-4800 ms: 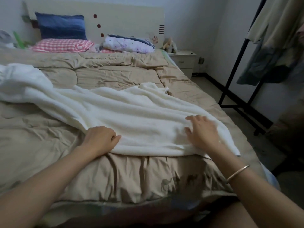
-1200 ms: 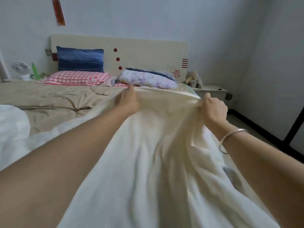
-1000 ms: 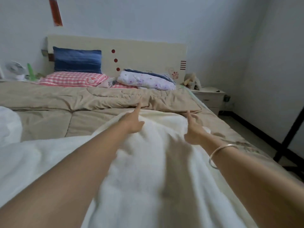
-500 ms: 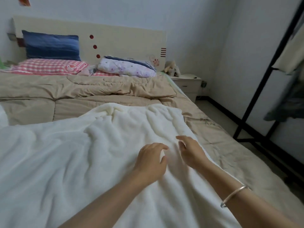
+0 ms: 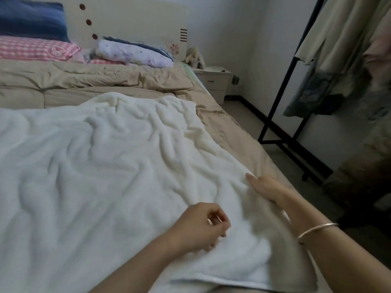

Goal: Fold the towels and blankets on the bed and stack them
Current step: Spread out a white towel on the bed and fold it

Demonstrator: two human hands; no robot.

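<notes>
Both nearer on blanket (image 5: 105, 166): L hand (image 5: 198, 227) curled, R hand (image 5: 268, 190) flat.

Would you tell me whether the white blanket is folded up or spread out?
Spread out: the white blanket lies wide and wrinkled across the bed, not bundled. Whether it is doubled over, I cannot tell.

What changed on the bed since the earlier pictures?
The left hand and right hand gripped the white blanket by its near edge, carried it toward the headboard, let go and drew back. The right hand lies flat on it. Pillows and beige quilt stayed.
</notes>
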